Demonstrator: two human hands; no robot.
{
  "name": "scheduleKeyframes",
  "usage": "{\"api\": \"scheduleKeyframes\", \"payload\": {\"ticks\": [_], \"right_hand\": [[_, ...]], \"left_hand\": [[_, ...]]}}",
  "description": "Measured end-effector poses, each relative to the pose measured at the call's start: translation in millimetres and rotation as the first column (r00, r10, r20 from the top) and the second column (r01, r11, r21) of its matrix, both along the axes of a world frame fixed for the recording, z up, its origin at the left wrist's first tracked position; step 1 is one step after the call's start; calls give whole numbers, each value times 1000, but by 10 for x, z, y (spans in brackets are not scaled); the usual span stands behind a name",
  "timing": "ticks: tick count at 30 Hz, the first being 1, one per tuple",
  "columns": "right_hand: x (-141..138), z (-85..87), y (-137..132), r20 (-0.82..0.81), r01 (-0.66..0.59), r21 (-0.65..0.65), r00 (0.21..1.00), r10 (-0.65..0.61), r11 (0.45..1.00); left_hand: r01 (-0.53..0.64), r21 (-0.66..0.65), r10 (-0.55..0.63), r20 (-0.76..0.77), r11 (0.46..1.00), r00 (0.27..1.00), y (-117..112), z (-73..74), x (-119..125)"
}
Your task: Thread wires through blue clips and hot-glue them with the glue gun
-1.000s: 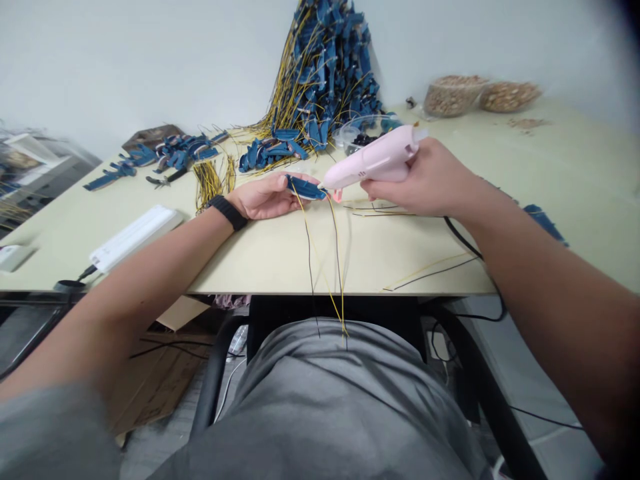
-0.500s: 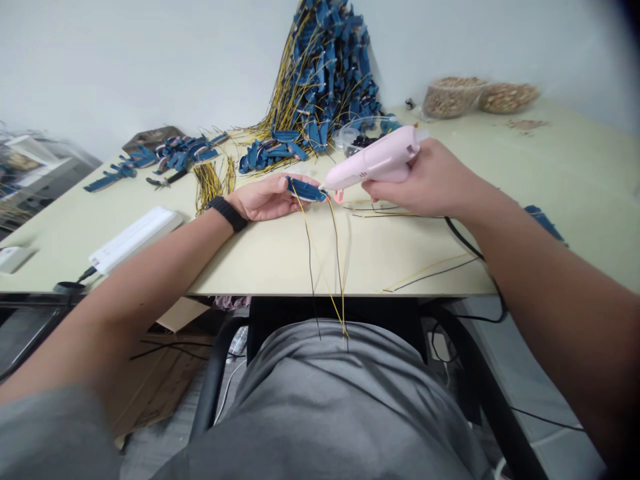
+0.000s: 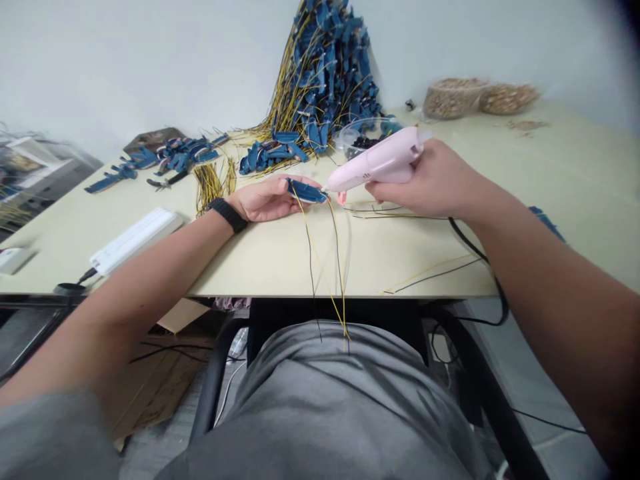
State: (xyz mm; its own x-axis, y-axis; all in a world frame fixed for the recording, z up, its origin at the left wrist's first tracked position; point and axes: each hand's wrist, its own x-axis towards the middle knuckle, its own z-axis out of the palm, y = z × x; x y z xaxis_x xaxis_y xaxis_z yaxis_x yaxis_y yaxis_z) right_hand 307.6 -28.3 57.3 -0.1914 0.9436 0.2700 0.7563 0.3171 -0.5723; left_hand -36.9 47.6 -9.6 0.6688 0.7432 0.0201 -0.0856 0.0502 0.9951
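Note:
A small blue plastic part (image 3: 309,193) rests in the fingers of my left hand (image 3: 265,199), which is closed on its left end over the table. Yellow and black wires (image 3: 336,247) hang from both ends of the part, down past the table edge to my lap. My right hand (image 3: 440,177) is wrapped round a pale pink glue gun (image 3: 377,163). The gun's nozzle points left, close to the part's right end; whether they touch I cannot tell. A black cord (image 3: 470,243) runs down from the gun's handle.
A tall heap of blue parts with wires (image 3: 330,73) stands against the wall, with a clear tub (image 3: 345,140) beside it. More blue parts (image 3: 185,157), pliers (image 3: 165,181) and a white power strip (image 3: 135,240) lie left. Loose wires (image 3: 435,270) lie near the front edge.
The glue gun's nozzle has shifted slightly right, away from the blue part. My left hand and the part have hardly moved.

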Motion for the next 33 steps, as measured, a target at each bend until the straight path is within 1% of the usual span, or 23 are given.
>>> {"api": "scheduleKeyframes", "payload": {"ticks": [5,15,21,28,33], "right_hand": [[18,9,-1,-40,-64,-14,997,63,998],[-3,64,-47,-49,-26,-46,999,23,999],[-1,60,-47,-77,-70,-45,995,66,997],[13,44,-33,-78,-44,-42,996,40,998],[34,16,-8,-109,-91,-24,990,88,996]], "left_hand": [[29,3,-29,35,1000,999,-7,15,16],[22,10,-22,15,1000,1000,-18,22,16],[14,5,-14,10,1000,1000,-16,17,8],[-22,42,23,-28,999,999,-44,28,16],[-20,5,20,7,1000,1000,-85,51,38]]}}
